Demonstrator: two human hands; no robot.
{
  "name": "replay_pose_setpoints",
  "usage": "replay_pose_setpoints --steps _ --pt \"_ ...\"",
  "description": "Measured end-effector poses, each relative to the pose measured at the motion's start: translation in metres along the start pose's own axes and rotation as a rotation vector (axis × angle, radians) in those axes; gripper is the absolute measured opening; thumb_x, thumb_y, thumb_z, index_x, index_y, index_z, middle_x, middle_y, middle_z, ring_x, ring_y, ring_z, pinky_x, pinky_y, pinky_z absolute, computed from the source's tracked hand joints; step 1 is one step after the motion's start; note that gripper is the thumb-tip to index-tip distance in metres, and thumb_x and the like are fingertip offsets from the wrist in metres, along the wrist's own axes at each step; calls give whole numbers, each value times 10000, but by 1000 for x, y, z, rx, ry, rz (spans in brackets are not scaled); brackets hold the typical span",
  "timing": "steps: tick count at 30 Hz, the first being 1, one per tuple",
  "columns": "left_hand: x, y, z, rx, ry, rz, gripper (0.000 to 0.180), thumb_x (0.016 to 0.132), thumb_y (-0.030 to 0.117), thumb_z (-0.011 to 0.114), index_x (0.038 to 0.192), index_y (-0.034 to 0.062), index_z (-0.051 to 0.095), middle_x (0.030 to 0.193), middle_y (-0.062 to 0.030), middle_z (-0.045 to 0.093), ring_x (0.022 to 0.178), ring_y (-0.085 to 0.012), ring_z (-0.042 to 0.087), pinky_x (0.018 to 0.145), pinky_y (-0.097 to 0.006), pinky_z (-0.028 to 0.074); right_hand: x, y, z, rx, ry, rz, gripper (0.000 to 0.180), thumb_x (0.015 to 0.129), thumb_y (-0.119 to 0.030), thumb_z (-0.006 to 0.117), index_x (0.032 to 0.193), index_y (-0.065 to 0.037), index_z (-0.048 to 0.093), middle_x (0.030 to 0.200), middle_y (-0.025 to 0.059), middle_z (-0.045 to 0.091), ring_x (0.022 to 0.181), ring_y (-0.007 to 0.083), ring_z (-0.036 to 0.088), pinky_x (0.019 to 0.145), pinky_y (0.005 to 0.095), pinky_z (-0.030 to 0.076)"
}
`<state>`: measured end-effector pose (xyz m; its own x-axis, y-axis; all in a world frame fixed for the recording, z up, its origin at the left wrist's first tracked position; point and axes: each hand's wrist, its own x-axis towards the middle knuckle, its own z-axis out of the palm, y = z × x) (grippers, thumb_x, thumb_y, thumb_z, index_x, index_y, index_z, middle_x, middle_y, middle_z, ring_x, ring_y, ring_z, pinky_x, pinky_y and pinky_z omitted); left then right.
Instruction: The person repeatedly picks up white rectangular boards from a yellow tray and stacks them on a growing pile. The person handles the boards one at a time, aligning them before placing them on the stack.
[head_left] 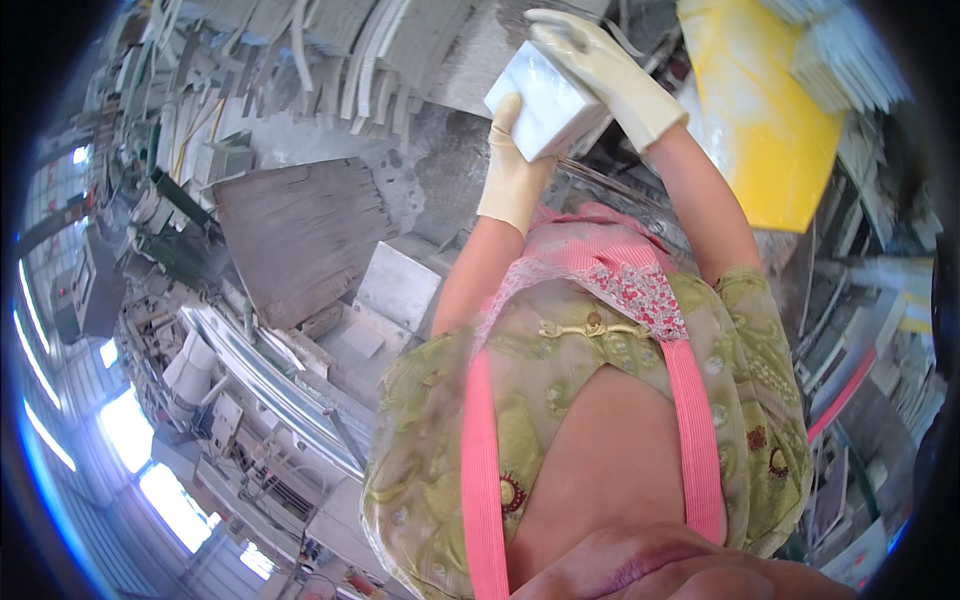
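Workshop scene: dusty stone-cutting floor, grey slab [300, 235] lying flat at left-centre, racks of curved white mouldings [330, 50] along the top, machinery [250, 400] down the left edge, a yellow panel [760, 120] leaning at upper right.

Both hands wear pale rubber gloves and are raised in front of the body. Left hand [513, 170] cups the white stone block [545, 100] from below and the near side, thumb up along its face. Right hand [600, 60] lies over the far top edge, fingers spread along it. Grip on both: closed around the block, one from each side. Block is held in the air, tilted, touching nothing else that I can see, above the wet grey table [440, 190] area beyond the slab.

Judgement: step in hand looks like carrying or turning the block for inspection, mid-handling, not set down. Next move calls for keeping both palms firm, since the gloves and surfaces look wet and a slip is the main risk; a flat, clear landing spot is needed before either hand lets go.
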<state>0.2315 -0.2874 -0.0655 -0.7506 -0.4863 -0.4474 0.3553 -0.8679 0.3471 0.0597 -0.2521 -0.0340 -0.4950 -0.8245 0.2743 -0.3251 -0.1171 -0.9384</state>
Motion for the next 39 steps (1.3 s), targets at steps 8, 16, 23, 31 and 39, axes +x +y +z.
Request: replay_pose_setpoints --steps 8,16,23,31,39 --pt "48 81 -18 -114 177 49 670 903 592 598 1441 199 521 1414 -88 586 1268 -340 566 1005 -566 473 20 6 79 -277 -84 -149 911 748 -420 846 1514 -98 472 1512 183 514 1396 363 493 1171 426 389" --pt "126 220 -58 -24 209 -25 678 897 497 668 1451 143 503 1437 -108 570 1306 -358 552 1058 -595 461 123 47 183 -197 -5 41 732 841 -382 786 1456 -70 542 1410 197 605 1295 351 589 1090 409 461" --pt "159 314 -74 88 39 40 745 880 446 738 1469 71 478 1420 -134 588 1299 -319 582 1110 -462 467 191 49 227 288 1 443 614 950 -313 714 1450 -7 532 1365 151 629 1235 267 618 1044 387 480" --pt "179 373 -79 393 -138 109 756 881 383 731 1482 11 464 1403 -140 588 1273 -283 594 1093 -409 463 275 45 228 615 -495 683 831 952 -320 731 1594 -23 295 1551 123 454 1400 200 462 1151 343 383" --pt "235 394 -32 372 -46 -14 682 907 329 706 1481 39 476 1414 -109 581 1316 -238 551 1115 -381 419 328 33 211 468 -226 652 849 900 -336 722 1553 44 337 1504 168 492 1418 225 453 1170 352 347"
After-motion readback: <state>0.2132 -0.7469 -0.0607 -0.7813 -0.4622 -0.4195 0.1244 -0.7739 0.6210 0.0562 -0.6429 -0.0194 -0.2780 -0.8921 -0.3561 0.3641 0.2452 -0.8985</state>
